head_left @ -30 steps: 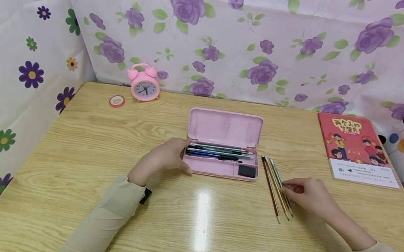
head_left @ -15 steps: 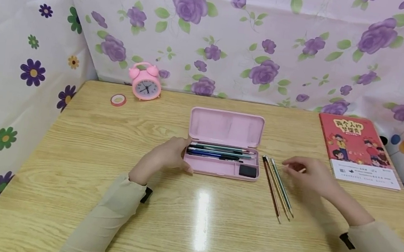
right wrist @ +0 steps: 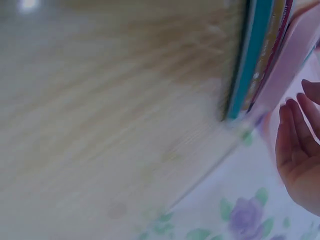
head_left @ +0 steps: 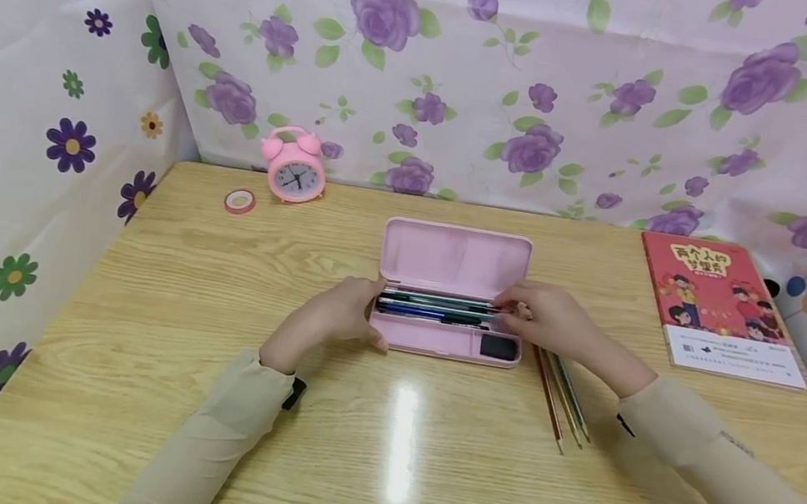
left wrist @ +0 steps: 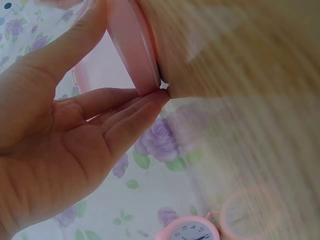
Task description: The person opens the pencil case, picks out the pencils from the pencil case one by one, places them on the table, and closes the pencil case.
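Observation:
A pink pencil case (head_left: 438, 339) lies on the table with its lid (head_left: 456, 254) up. Several pencils and pens (head_left: 427, 309) fill its back compartment, and a black eraser (head_left: 498, 347) sits at front right. My left hand (head_left: 335, 315) grips the case's left end, thumb in front and fingers behind. At the right end my right hand (head_left: 554, 321) pinches a pencil (head_left: 523, 310) over the compartment; most of that pencil is hard to tell from the others. Dark red, gold and green pencils (head_left: 567, 398) lie beside the case, their upper ends hidden under this hand.
A red-covered book (head_left: 722, 304) lies at the back right. Toward the back left stand a pink alarm clock (head_left: 295, 176) and a roll of tape (head_left: 239, 201). Flowered cloth (head_left: 469, 84) hangs behind the table and at the left side.
My right hand has left the loose pencils, lifted slightly, and moved left over the case's right end. My left hand stays on the left end.

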The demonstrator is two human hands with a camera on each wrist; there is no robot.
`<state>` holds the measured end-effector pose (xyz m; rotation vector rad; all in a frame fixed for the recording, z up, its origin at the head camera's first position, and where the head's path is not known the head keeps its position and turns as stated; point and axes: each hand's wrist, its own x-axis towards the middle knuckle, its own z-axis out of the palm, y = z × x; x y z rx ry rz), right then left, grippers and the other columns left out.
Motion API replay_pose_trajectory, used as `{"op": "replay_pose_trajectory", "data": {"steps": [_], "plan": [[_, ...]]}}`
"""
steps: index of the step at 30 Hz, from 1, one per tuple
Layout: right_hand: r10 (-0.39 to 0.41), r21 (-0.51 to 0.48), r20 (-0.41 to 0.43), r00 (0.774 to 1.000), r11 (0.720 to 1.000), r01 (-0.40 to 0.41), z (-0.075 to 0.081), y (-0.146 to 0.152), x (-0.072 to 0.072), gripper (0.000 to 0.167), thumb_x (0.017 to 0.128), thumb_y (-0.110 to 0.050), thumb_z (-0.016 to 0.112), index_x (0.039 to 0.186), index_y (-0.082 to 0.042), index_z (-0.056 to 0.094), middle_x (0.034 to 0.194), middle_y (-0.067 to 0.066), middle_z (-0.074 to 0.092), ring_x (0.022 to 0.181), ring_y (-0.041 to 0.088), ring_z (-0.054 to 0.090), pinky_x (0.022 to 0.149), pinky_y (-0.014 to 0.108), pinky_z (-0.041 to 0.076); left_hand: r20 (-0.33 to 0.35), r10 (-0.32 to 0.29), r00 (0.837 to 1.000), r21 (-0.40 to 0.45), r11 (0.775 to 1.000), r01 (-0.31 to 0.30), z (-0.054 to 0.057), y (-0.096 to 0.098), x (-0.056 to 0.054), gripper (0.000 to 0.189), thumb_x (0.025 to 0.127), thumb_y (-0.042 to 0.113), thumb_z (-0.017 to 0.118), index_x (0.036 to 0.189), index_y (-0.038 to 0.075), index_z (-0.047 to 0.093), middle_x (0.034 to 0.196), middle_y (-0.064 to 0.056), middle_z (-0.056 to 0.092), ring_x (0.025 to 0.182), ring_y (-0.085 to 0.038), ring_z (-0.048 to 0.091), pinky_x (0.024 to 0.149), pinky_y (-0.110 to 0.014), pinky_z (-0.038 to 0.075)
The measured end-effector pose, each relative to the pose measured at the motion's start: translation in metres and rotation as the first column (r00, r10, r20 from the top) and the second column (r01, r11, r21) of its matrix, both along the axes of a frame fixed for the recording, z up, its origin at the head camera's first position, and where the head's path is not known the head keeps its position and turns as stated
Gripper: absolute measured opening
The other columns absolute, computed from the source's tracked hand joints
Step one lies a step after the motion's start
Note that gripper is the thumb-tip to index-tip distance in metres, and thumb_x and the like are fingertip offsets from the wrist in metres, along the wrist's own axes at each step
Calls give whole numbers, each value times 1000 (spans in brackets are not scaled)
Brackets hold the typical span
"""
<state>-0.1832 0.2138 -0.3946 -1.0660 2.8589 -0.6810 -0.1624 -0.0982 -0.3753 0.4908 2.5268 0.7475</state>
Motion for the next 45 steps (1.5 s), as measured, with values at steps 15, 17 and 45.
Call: {"op": "replay_pose_trajectory", "data": {"steps": [15,17,45], "plan": [[89,68,34,995,994,-91,-4,-43,-7,18,85,-24,69,98,-11,72,90,-2,66,76,9,60,66,29,52,-10,6,1000,-4,1000,-6,0,0,-1,98,69,24,83,144,-5,26,143,-20,38,133,-30,35,110,-40,30],[95,58,87,992,993,-100,-3,-44,-10,18,85,-22,69,98,-10,72,88,-2,66,76,9,58,66,28,51,-16,7,1000,1,1000,-7,0,0,-1,98,69,24,83,144,-5,27,142,-20,41,132,-30,37,110,-40,30],[254,215,-56,966,947,-236,17,-52,-13,9,72,-17,72,72,-15,63,64,-8,52,59,4,42,54,22,39,-27,9,1000,13,1000,-9,1,0,0,97,68,22,84,143,-5,29,138,-20,45,128,-29,42,109,-40,32]]}}
